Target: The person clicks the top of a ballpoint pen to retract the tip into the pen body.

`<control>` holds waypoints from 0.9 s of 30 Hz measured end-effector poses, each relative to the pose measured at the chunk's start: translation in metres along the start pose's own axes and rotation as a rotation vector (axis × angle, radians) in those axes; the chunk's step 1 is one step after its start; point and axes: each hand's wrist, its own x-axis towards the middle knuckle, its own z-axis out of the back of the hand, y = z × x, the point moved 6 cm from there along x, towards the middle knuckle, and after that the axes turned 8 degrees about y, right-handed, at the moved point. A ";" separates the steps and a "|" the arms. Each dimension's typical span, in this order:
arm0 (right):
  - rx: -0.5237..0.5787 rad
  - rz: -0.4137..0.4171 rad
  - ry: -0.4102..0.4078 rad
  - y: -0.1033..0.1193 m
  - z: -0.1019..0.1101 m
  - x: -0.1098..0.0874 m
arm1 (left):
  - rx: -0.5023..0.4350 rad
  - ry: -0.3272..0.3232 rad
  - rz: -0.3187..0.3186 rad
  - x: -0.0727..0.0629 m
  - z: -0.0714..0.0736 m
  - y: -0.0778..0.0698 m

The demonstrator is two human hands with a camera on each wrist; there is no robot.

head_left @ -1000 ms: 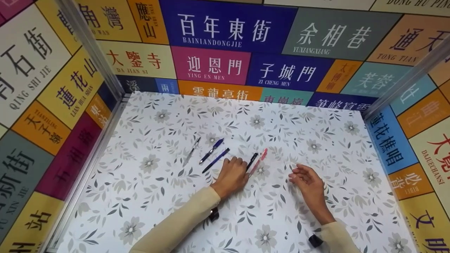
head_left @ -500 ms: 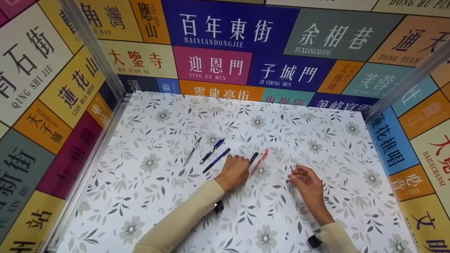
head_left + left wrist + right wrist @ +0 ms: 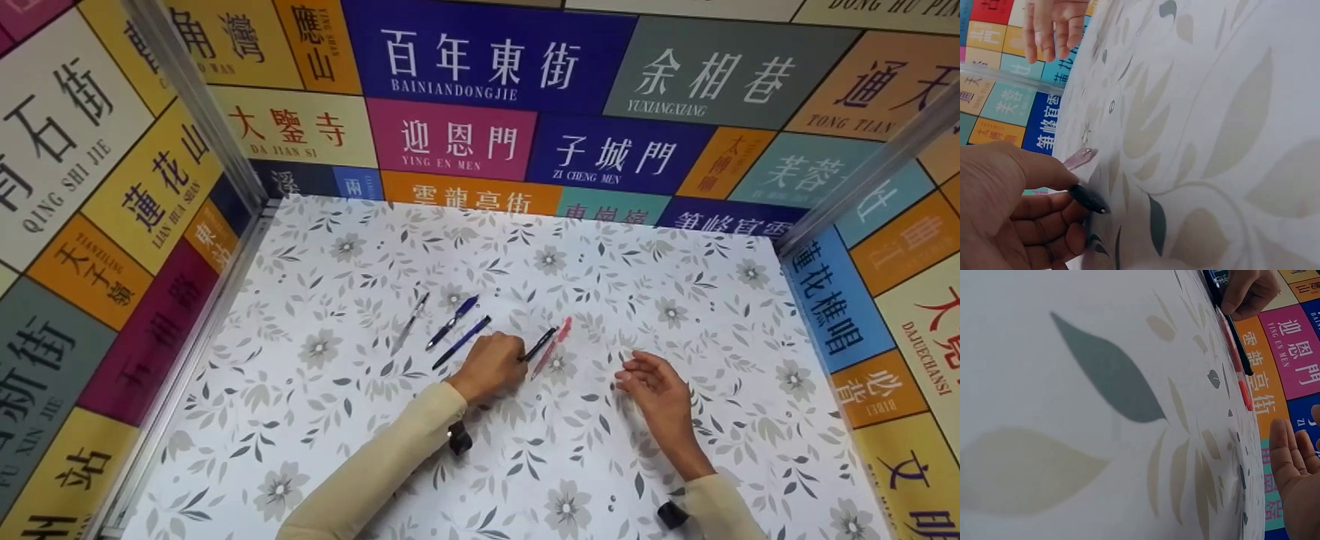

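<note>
Black and slim, a pen (image 3: pixel 538 344) sat pinched in the left hand (image 3: pixel 491 369), thumb against curled fingers, roughly midway between the left and right edges of the surface (image 3: pixel 315 405). Toward the right edge lay a pink pen (image 3: pixel 552 347); toward the left, three more pens (image 3: pixel 452 322). The right hand (image 3: pixel 658 386), fingers relaxed, held nothing.

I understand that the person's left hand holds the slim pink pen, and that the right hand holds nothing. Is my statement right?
One detail is wrong: the left hand holds the slim black pen; the slim pink pen lies beside it, as the head view shows. The right hand indeed holds nothing.
</note>
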 end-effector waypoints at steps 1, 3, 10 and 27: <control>0.000 0.004 0.001 0.001 0.000 0.000 | -0.034 -0.002 0.001 -0.002 0.001 0.001; 0.007 0.013 0.002 0.002 -0.001 0.001 | -0.080 -0.026 -0.019 -0.003 -0.004 0.008; -0.011 0.008 0.001 0.005 -0.005 0.002 | -0.247 -0.078 -0.099 -0.008 0.000 0.007; -0.036 0.030 0.038 0.025 -0.021 0.003 | -0.423 -0.037 -0.072 -0.019 0.006 -0.013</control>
